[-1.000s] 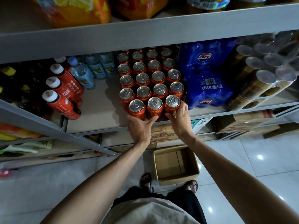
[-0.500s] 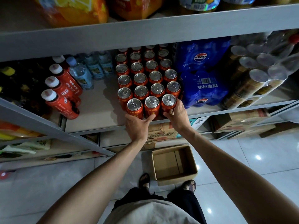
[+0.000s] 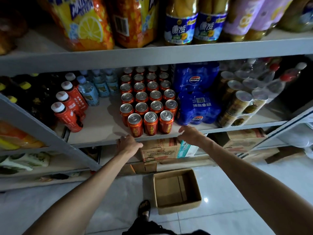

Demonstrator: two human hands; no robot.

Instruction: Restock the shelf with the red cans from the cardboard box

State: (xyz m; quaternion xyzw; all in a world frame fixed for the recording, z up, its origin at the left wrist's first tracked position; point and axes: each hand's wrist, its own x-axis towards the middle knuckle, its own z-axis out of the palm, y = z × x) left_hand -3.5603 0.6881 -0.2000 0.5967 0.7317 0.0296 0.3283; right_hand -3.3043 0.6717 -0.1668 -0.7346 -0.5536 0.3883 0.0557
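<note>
Hovering hands: left hand (image 3: pixel 129 144) and right hand (image 3: pixel 191 133) spread, empty, at grey metal shelf (image 3: pixel 101 129) edge, frame centre.
Cans: red aluminium cans (image 3: pixel 149 102) in rows on shelf, front three just above hands.
Box: brown cardboard box (image 3: pixel 194 203) open on floor, lower centre.

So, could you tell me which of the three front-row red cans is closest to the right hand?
The rightmost front can, beside the blue Pepsi pack; the right hand hovers just below it.

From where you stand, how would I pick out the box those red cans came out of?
Look down from the grey shelf to the pale tiled floor just in front of the person's sandalled foot. There sits the cardboard box, plain brown and open on top. Unlike the printed, closed cartons tucked under the shelf, it stands alone and empty.
</note>
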